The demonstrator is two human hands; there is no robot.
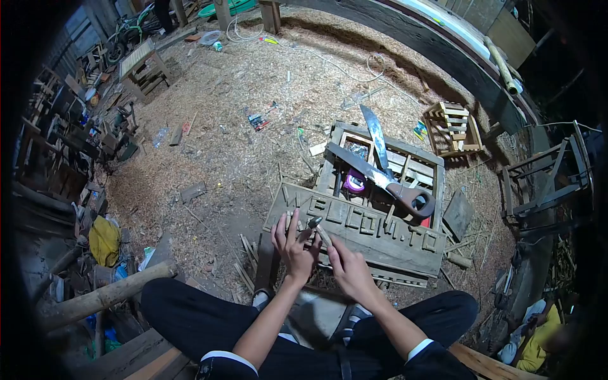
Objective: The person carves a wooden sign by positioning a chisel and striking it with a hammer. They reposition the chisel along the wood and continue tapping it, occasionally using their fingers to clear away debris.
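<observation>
A wooden board (361, 223) lies in front of me, with thin wooden strips on it forming raised letters. My left hand (296, 254) rests at the board's left front part, fingers stretched and spread near small wooden strips. Whether a small piece sits under its fingertips is hidden. In my right hand (351, 272) is a hammer (324, 235), gripped by its light wooden handle. Its dark metal head is close to the left fingers, above the board.
Behind the board, a slatted wooden frame (438, 183) carries a handsaw (362, 166), a second blade (375, 136) and a purple tape measure (354, 182). Sawdust covers the ground. A wooden crate (455, 130) stands farther right, and a bamboo pole (107, 296) lies left.
</observation>
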